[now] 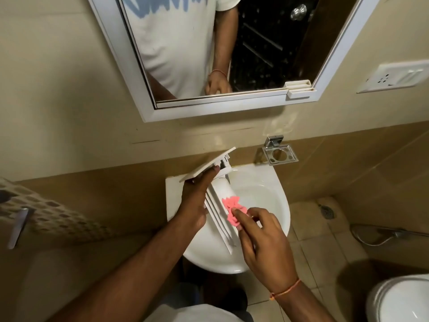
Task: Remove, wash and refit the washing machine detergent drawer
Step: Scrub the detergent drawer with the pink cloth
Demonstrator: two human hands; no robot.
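Observation:
The white detergent drawer point(219, 209) is held tilted on its side over the white washbasin point(262, 196), its flat front panel pointing up and to the left. My left hand point(196, 201) grips the drawer just behind that panel. My right hand point(260, 231) pinches a crumpled pink cloth point(232, 209) and presses it against the drawer's ribbed side. The drawer's inner compartments are turned away and hidden.
A white-framed mirror point(144, 89) hangs on the beige wall above. A chrome soap holder point(279, 154) is fixed right of the basin. A wall socket point(394, 77) is at far right. A toilet point(401, 300) stands at the lower right, a floor drain point(327, 211) beyond it.

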